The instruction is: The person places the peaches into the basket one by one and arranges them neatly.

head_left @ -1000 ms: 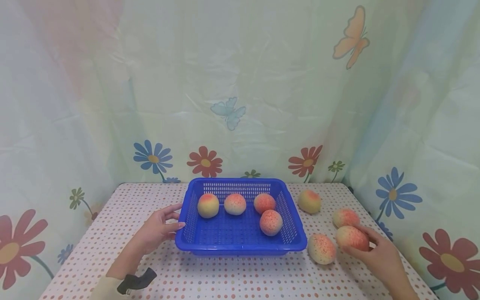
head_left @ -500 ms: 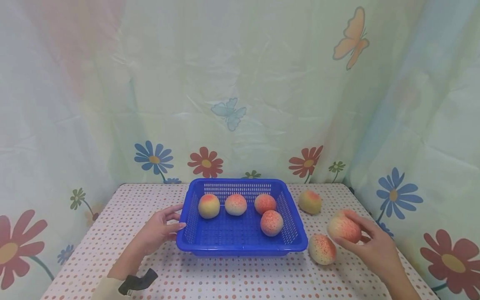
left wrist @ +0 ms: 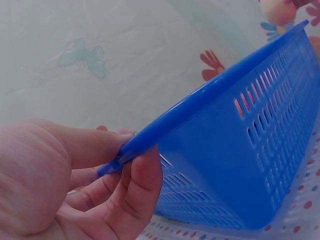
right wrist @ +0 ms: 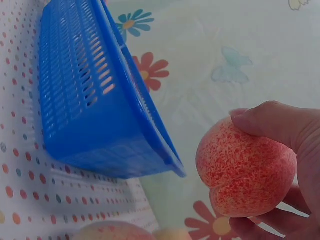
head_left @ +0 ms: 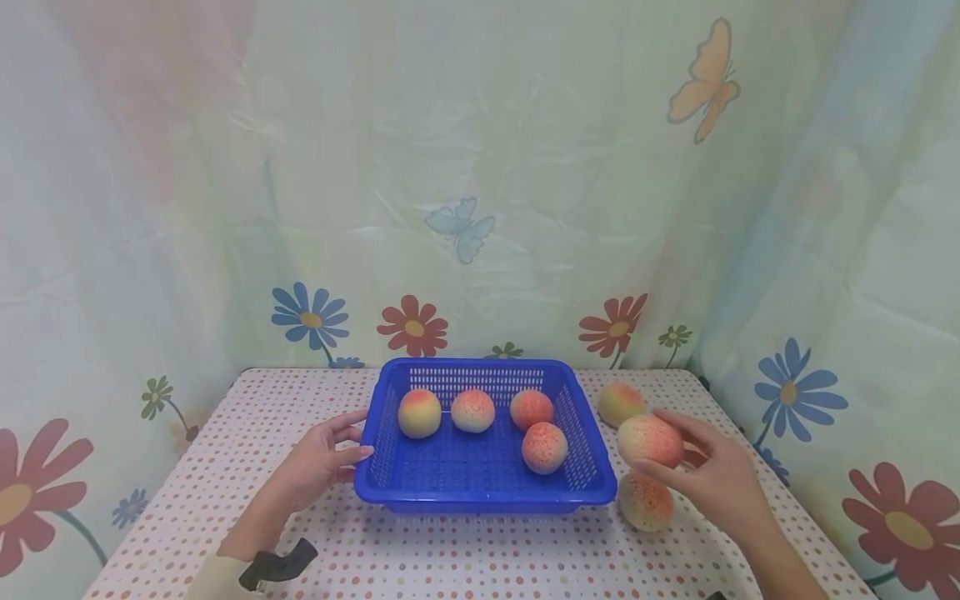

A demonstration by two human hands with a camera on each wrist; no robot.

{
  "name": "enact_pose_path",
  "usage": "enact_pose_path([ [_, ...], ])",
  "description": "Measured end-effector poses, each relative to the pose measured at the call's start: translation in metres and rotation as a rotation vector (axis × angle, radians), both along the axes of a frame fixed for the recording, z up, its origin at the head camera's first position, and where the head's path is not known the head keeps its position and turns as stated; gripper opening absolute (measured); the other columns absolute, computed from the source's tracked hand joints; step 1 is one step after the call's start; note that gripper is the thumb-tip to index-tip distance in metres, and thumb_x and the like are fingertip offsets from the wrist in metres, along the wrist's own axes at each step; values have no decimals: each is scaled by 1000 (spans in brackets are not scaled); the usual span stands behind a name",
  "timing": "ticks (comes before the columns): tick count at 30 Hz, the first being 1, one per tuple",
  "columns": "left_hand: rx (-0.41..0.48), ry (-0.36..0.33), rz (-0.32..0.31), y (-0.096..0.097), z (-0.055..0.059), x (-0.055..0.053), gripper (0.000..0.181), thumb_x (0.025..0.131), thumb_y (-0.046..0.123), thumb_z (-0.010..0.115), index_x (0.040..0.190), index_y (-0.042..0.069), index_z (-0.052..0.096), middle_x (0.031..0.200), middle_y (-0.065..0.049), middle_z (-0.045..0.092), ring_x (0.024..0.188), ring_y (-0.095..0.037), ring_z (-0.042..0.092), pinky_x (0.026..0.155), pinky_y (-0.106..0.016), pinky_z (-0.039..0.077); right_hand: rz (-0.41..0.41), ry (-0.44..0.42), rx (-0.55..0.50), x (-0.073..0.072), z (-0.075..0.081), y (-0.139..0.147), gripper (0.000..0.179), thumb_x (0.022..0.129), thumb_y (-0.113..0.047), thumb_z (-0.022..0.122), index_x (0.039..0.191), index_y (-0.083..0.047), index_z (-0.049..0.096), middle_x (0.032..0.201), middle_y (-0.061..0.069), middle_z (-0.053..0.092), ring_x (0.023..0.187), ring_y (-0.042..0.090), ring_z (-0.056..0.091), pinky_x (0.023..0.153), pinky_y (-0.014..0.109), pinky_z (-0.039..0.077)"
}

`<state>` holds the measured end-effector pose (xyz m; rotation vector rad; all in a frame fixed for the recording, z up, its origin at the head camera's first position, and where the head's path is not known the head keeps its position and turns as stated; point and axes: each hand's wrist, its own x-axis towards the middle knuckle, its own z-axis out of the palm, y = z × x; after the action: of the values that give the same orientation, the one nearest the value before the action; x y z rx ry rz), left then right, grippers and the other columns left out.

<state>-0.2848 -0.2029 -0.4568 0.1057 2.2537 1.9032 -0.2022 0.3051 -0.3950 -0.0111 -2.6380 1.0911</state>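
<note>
A blue plastic basket [head_left: 483, 495] with slotted walls stands on the table, several peaches [head_left: 543, 447] inside it. My left hand [head_left: 321, 460] pinches the basket's left rim; in the left wrist view the thumb lies on top of the rim [left wrist: 190, 102] and fingers curl below. Between the thumb and fingers of my right hand [head_left: 712, 475] is a red-speckled peach [right wrist: 245, 172], held up just right of the basket. Below it a speckled peach [head_left: 647, 507] rests on the table, partly covered. A yellower peach [head_left: 619, 403] lies farther back.
The table [head_left: 480, 558] wears a dotted cloth. Behind it and at both sides hangs a curtain [head_left: 525, 167] printed with flowers and butterflies. A black strap [head_left: 276, 567] shows at my left wrist.
My right hand has lifted the peach and carried it left toward the basket. Another peach behind it has gone out of sight at the hand. My left hand keeps its place on the rim.
</note>
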Motion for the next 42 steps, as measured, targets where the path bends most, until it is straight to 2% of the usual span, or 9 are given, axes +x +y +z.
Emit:
enact_pose_path([
  [4, 11, -6, -7, 0, -1, -1, 70, 95, 16, 73, 157, 13, 39, 120, -16, 63, 101, -25, 73, 88, -43, 64, 27, 22, -17, -4, 3, -12, 82, 80, -48, 86, 148, -15, 54, 144, 14, 61, 117, 1, 56, 83, 7, 50],
  [6, 13, -9, -8, 0, -1, -1, 71, 95, 16, 74, 157, 13, 39, 120, -16, 63, 101, -25, 72, 88, -43, 64, 50, 48, -27, -7, 5, -18, 79, 80, -45, 87, 146, -15, 56, 143, 12, 63, 113, -5, 55, 84, 9, 52],
  [8, 17, -11, -8, 0, -1, -2, 71, 95, 16, 74, 157, 13, 39, 119, -16, 63, 101, -25, 72, 87, -43, 64, 71, 76, -24, -10, 7, -24, 78, 79, -43, 88, 146, -15, 57, 142, 11, 64, 115, 2, 61, 84, 12, 54],
  [10, 16, -11, -6, 0, -1, -1, 71, 95, 16, 74, 157, 13, 40, 119, -16, 63, 100, -25, 72, 87, -43, 64, 81, 88, -25, -13, 9, -30, 79, 78, -43, 89, 145, -16, 58, 142, 11, 64, 120, 17, 65, 84, 13, 55],
  [13, 18, -13, -4, -1, -1, -1, 71, 95, 16, 74, 156, 14, 40, 119, -16, 63, 100, -25, 72, 87, -43, 64, 101, 72, -43, -17, 9, -38, 78, 78, -45, 88, 145, -19, 58, 144, 9, 63, 124, 33, 65, 84, 15, 56],
  [23, 28, -14, -15, 0, -1, -1, 71, 95, 15, 73, 157, 12, 38, 118, -16, 63, 99, -25, 72, 86, -43, 64, 205, 72, -117, -34, 4, -58, 69, 80, -36, 89, 141, -21, 61, 130, -2, 68, 116, 16, 66, 89, 20, 57],
  [31, 15, -12, 6, 2, 0, 2, 69, 95, 14, 73, 156, 13, 40, 118, -17, 62, 100, -26, 72, 86, -42, 64, 330, 48, -235, -50, -2, -77, 66, 79, -27, 90, 138, -16, 63, 137, 7, 64, 124, 32, 65, 92, 24, 58],
  [38, 17, -10, 3, 0, 0, 1, 70, 95, 16, 74, 157, 14, 40, 119, -16, 62, 100, -25, 72, 87, -42, 64, 357, 16, -219, -63, -9, -99, 69, 77, -31, 92, 138, -14, 64, 134, 10, 67, 112, 28, 69, 87, 27, 61],
  [42, 26, -9, -10, -1, 0, 0, 71, 95, 16, 74, 157, 13, 38, 120, -16, 61, 100, -25, 72, 87, -42, 64, 336, -48, -224, -68, -9, -113, 71, 74, -37, 93, 137, -19, 65, 129, 8, 70, 111, 27, 68, 85, 32, 62],
])
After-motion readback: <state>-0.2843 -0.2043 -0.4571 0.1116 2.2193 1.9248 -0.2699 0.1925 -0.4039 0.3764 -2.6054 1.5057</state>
